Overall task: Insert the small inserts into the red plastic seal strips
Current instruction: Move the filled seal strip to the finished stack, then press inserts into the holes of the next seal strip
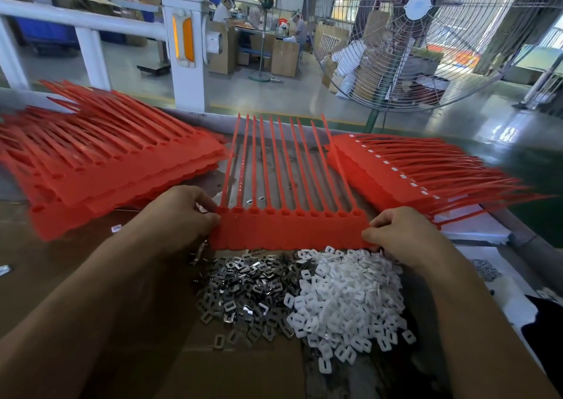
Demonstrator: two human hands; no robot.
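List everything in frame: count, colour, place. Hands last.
Seal strip sheet: one, red, centre of table, tails pointing away, held at both ends.
Left stack of sheets: one pile, red, left of the held sheet; sheet count unclear.
Right stack of sheets: one pile, red with white inserts showing in the top sheet, right side.
Metal inserts: heap, dark silver, near side of the held sheet; a few lie loose around it.
Plastic inserts: heap, white, right of the metal heap.
Table: one, brown.
Railing: white, behind table.
Fan: one large, grey, upper right.
Left hand: grips the sheet's left end.
Right hand: grips the sheet's right end.
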